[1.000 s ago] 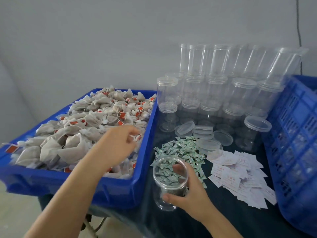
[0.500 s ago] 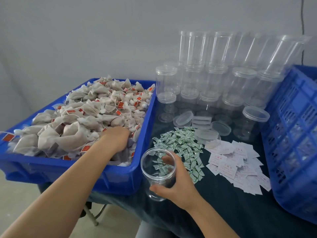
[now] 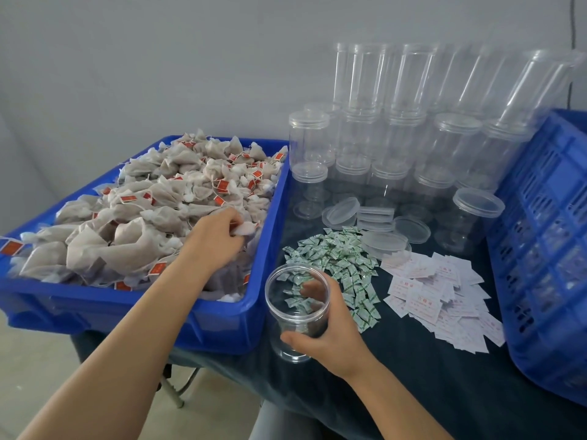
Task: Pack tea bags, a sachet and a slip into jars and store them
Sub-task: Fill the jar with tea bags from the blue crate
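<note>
Left hand (image 3: 216, 239), buried to the knuckles among the tea bags (image 3: 152, 214) half a second ago, now raised to the surface of the heap, its fingertips pinching one bag near the right wall of the blue crate (image 3: 222, 325). One second ago it hovered above the heap, holding nothing. Right hand (image 3: 330, 331) has drawn the open jar (image 3: 297, 309) slightly toward that crate.

Blue bin (image 3: 222, 325), red-tagged beige tea bags (image 3: 152, 211), green-printed white sachets (image 3: 336, 262), clear jars (image 3: 413, 138).
</note>
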Demonstrator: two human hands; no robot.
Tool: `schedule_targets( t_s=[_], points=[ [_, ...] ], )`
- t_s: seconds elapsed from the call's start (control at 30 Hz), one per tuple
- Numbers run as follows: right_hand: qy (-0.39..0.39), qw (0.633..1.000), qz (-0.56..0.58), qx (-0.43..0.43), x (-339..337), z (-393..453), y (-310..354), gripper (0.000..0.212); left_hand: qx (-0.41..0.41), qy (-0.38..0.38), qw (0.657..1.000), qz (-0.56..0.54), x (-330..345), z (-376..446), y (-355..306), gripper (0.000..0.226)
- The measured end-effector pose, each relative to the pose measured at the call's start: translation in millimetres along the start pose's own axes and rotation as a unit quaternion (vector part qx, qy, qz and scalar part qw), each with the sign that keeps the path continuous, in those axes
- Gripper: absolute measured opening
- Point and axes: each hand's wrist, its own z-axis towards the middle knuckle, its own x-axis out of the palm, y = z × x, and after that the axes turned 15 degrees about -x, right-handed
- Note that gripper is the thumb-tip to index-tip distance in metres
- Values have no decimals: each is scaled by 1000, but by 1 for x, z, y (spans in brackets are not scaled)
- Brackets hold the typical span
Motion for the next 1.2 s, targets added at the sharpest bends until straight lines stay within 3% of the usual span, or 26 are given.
schedule_targets(
  t_s=[0.37, 0.83, 0.97, 1.1, 1.2],
  points=[
    [-2, 1000, 1, -2, 0, 0, -1, 89, -10, 81, 956, -282, -23, -2, -8, 9],
    [-6, 1000, 7, -15, 0, -1, -4, 90, 168, 248, 903, -308, -71, -51, -60, 21],
    [-6, 1000, 5, -12, 0, -2, -4, 90, 193, 302, 902, -240, -71, -59, -65, 23],
    [-10, 1000, 13, -22, 1, 0, -2, 89, 210, 310, 924, -75, -56, -59, -66, 12],
    [-8, 999, 31, -31, 1, 1, -2, 89, 243, 298, 922, 46, -42, -62, -68, 9]
  ],
)
